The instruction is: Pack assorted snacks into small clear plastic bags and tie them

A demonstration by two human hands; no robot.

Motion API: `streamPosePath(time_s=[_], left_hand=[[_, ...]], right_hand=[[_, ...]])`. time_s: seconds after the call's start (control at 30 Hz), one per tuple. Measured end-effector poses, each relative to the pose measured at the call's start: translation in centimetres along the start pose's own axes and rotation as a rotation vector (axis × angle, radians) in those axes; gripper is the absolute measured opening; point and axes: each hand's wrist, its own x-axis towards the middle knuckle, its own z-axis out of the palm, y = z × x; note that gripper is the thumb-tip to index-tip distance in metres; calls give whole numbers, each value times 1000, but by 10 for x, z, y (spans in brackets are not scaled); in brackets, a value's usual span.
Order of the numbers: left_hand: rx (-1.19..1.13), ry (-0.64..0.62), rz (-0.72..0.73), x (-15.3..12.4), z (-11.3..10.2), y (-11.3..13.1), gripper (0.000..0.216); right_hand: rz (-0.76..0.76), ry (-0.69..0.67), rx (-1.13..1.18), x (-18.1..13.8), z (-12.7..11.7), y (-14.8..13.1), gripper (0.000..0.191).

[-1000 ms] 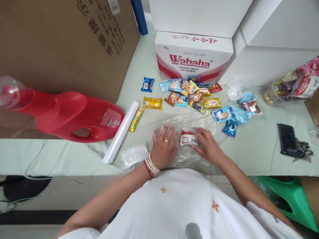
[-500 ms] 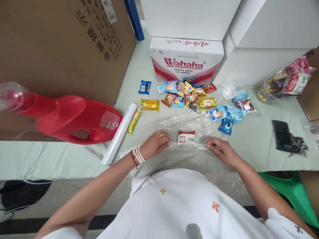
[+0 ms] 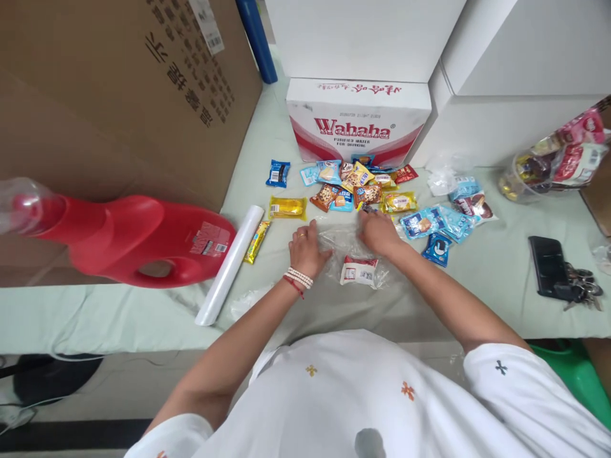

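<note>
A red-and-white snack packet (image 3: pixel 359 271) lies on a crumpled sheet of clear plastic film (image 3: pixel 337 238) near the table's front. My left hand (image 3: pixel 307 249) rests at the film's left side, fingers stretched forward and thumb apart, with nothing seen in it. Beyond the packet, my right hand (image 3: pixel 379 233) is at the film's far edge with its fingers bent down together. Its fingertips are partly hidden, so what they pinch cannot be made out. A small dark wrapped stick (image 3: pixel 366 208) lies just past those fingertips.
Several snack packets (image 3: pixel 356 176) lie before a Wahaba-style carton (image 3: pixel 358 121) lettered "Wahaha". On the left are a white film roll (image 3: pixel 229 267), a yellow packet (image 3: pixel 256 242) and a red jug (image 3: pixel 157 238). A phone (image 3: pixel 548 264), keys (image 3: pixel 583 286) and a clear tub (image 3: pixel 518 181) stand right.
Both hands have left the film's near edge and moved forward to its far side. The right hand has also come inward to the left. The film looks more bunched around the packet.
</note>
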Motion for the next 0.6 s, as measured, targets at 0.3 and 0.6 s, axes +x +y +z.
streamPosePath(time_s=[0.3, 0.6], left_hand=[[-211, -158, -15, 14, 0, -7, 50], [-536, -524, 556, -3, -46, -47, 14]], right_hand=[[-453, -106, -40, -62, -12, -14, 38], [-494, -61, -54, -112, 41, -7, 59]])
